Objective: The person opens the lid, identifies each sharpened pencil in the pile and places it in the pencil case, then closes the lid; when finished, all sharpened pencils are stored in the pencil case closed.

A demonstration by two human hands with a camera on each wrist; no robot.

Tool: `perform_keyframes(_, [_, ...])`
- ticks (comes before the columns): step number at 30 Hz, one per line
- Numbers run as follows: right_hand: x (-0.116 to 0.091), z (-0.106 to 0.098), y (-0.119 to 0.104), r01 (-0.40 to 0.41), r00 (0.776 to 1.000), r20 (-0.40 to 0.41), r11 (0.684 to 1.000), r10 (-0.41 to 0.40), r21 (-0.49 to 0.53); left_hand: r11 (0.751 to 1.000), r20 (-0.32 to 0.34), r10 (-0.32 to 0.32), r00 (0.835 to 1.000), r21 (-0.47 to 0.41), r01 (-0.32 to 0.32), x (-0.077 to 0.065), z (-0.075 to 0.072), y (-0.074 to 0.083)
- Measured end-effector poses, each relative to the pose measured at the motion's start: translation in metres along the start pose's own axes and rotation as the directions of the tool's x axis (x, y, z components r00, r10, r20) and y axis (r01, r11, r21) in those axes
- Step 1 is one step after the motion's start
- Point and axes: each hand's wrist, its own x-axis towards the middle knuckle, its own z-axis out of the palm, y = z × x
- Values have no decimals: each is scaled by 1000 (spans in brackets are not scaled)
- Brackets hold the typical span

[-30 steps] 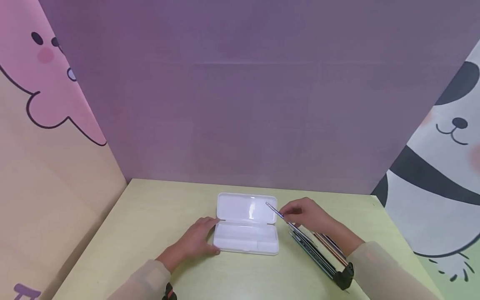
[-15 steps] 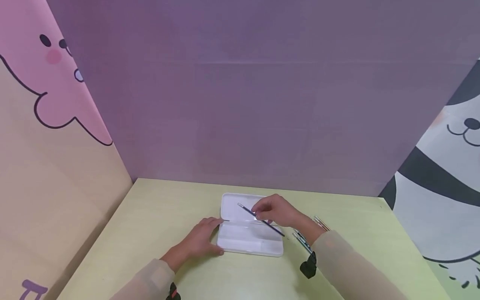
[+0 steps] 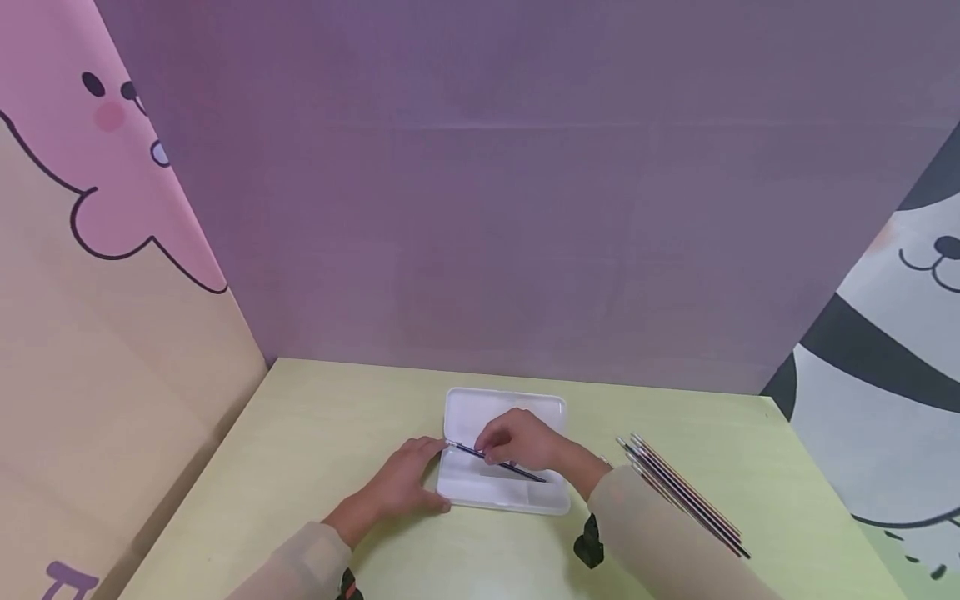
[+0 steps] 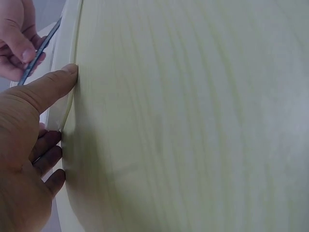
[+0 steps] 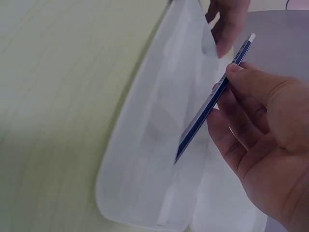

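Observation:
A white plastic pencil case (image 3: 480, 496) lies unfolded on the table, its lid (image 3: 472, 410) at the back. My left hand (image 3: 405, 475) holds its left end, thumb along the front edge and fingers at the side. In the left wrist view the left thumb (image 4: 55, 87) presses the case's rim. My right hand (image 3: 521, 440) is over the case's tray and pinches a dark blue pencil (image 5: 200, 118) between thumb and fingers. The pencil slants across the tray in the head view, its white eraser end (image 3: 450, 443) at the left near the hinge.
Several pencils (image 3: 682, 492) lie side by side on the table (image 3: 360, 417) to the right, partly behind the right sleeve (image 3: 645, 517). A purple panel (image 3: 510, 208) stands along the table's back edge. Walls with cartoon animals flank both sides.
My right hand has carried the blue pencil left from beside the pencils on the table to over the case, then lower towards its tray. The left hand keeps its place at the case.

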Motion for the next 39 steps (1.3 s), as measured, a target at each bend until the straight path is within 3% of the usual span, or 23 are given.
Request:
perform_keyframes(7, [-2, 13, 9, -5, 1000, -21, 998, 4, -55, 1000, 1, -2, 1000, 8, 2, 1, 1, -1])
perform_keyframes(20, [-5, 21, 5, -19, 1000, -20, 976, 15, -217, 1000, -4, 14, 1000, 9, -14, 0, 1, -3])
perform_keyframes(34, [-13, 14, 3, 24, 1000, -10, 987, -26, -162, 1000, -5, 11, 1000, 9, -11, 1, 1, -1])
perform_keyframes(39, [-22, 4, 6, 63, 996, -50, 993, -68, -103, 1000, -5, 7, 1000, 9, -7, 0, 2, -2])
